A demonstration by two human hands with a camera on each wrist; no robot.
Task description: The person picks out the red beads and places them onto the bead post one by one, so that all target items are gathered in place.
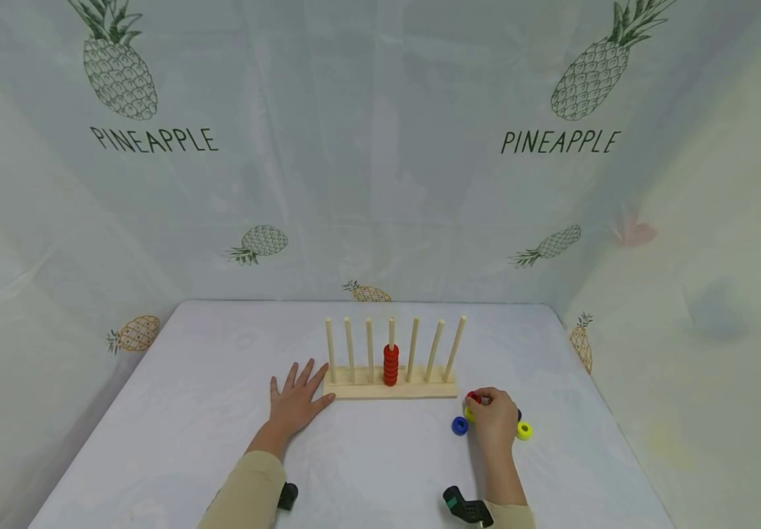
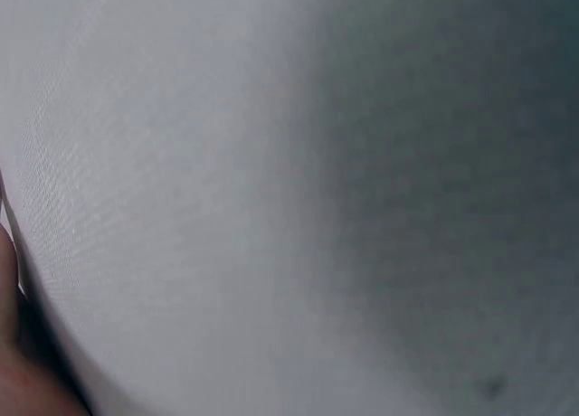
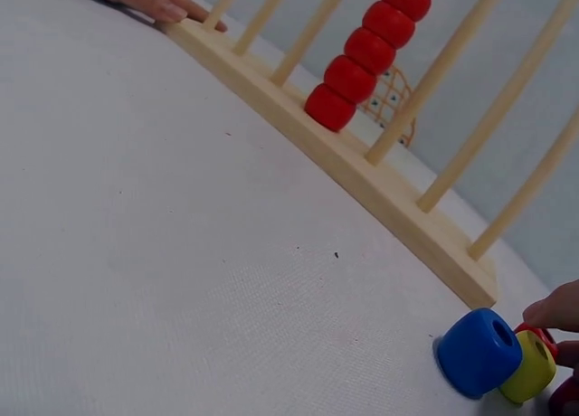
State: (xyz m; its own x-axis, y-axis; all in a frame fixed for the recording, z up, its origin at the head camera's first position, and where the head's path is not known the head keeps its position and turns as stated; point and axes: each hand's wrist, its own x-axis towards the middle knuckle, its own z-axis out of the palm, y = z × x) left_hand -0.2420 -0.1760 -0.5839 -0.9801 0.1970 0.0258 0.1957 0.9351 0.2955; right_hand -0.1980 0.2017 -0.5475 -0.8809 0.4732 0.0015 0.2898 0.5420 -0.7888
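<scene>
A wooden peg rack (image 1: 390,391) with several upright pegs stands mid-table. Red beads (image 1: 390,366) are stacked on its middle peg; the other pegs are bare. My left hand (image 1: 296,405) lies spread on the table, thumb and fingertips at the rack's left end. To the right of the rack, my right hand (image 1: 496,420) pinches a red bead (image 1: 474,397) between thumb and fingers. Close by lie a blue bead (image 3: 479,353) and a yellow bead (image 3: 528,369), the latter partly hidden by the hand in the head view. Another yellow bead (image 1: 524,430) sits right of the hand.
A dark bead (image 1: 519,415) shows partly behind the right hand. The white table (image 1: 380,470) meets a pineapple-printed cloth (image 1: 380,184) at the back and sides. Mostly blurred pale surface fills the left wrist view.
</scene>
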